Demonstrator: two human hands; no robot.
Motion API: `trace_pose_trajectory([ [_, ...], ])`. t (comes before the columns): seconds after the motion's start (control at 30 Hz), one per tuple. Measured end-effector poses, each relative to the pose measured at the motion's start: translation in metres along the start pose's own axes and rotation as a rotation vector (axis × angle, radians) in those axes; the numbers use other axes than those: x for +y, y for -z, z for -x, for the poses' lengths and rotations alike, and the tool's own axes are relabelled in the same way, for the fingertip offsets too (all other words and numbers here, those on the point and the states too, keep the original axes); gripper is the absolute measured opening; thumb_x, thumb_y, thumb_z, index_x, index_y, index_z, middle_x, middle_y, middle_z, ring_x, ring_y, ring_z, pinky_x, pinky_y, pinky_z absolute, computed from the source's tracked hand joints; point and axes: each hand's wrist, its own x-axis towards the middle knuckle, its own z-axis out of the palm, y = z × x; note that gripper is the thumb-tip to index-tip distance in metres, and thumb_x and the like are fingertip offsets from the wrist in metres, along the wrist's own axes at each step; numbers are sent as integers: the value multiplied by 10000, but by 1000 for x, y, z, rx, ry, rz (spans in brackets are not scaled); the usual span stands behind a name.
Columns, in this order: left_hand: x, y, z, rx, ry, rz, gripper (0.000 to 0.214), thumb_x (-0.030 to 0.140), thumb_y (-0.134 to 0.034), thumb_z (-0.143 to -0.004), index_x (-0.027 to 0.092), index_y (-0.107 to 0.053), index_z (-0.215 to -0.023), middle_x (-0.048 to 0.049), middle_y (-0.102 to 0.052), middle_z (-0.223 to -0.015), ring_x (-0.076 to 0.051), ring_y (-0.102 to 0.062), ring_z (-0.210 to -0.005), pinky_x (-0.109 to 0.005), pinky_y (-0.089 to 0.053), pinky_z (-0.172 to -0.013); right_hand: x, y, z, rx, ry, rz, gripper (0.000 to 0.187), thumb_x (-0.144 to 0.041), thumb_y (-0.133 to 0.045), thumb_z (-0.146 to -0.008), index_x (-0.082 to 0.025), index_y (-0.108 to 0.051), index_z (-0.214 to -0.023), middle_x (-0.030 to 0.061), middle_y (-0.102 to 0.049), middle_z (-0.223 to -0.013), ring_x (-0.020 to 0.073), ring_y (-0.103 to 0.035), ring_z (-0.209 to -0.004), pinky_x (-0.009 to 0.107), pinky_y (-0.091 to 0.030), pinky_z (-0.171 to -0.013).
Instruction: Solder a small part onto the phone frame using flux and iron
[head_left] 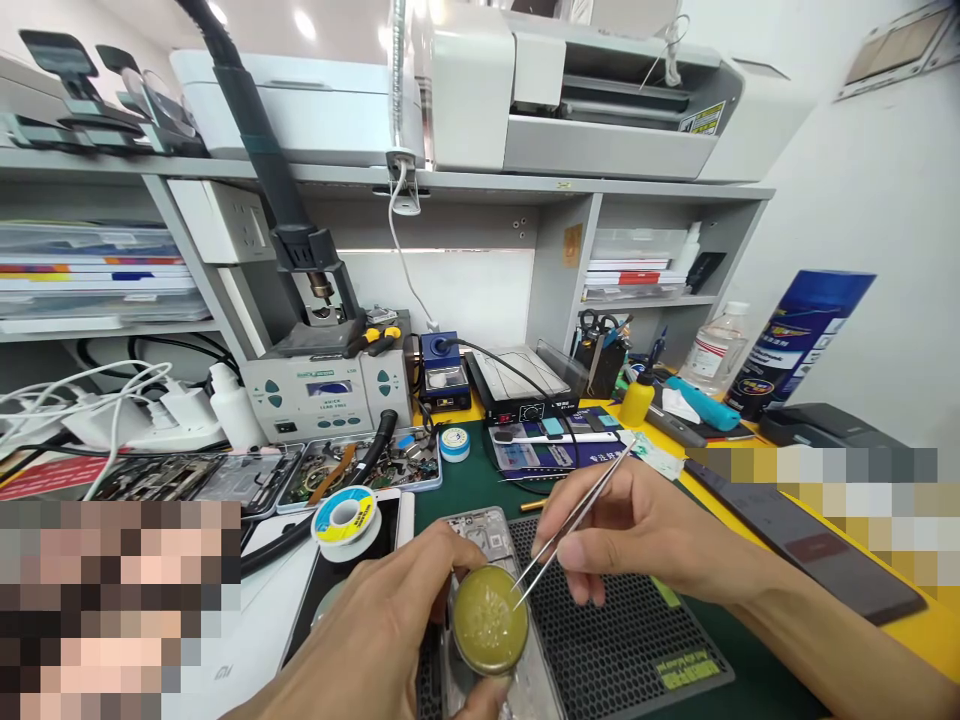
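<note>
L hand point(375, 640) holds flux tin point(489, 620); R hand point(637, 535) tweezers point(574, 520) in

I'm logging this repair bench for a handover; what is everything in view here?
mat: one, dark grey, front centre
phone frame: one, silver, on the mat
flux tin: one, yellow-green paste, over the phone frame
tweezers: one, silver, tips at the paste
solder spool: one, blue and yellow, left of the frame
hot-air station: one, grey, back left
bottle: one, yellow, back right
left hand: one, grips the flux tin
right hand: one, pinches the tweezers
</note>
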Motion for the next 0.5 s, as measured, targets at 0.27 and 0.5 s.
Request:
trace_pose_trajectory([
  [0.27, -14, -1, -1, 29, -81, 91, 252, 405, -637, -882, 254, -590, -1078, -8, -630, -892, -144, -614, -693, -216, -463, -523, 4, 2, 1, 0, 13, -30, 200, -264, -867, -817, -136, -769, -935, 89, -774, -888, 128, -724, -609, 200, -583, -541],
  [0.5, -11, 2, 0, -1, -37, 132, 263, 392, -632, -1004, 137, -646, -1066, -28, -678, -943, -149, -666, -743, -302, -594, -674, 3, 1, 1, 12, 10, -33, 198, -266, -862, -819, -137, -758, -927, 92, -776, -891, 129, -709, -587, 220, -574, -541],
])
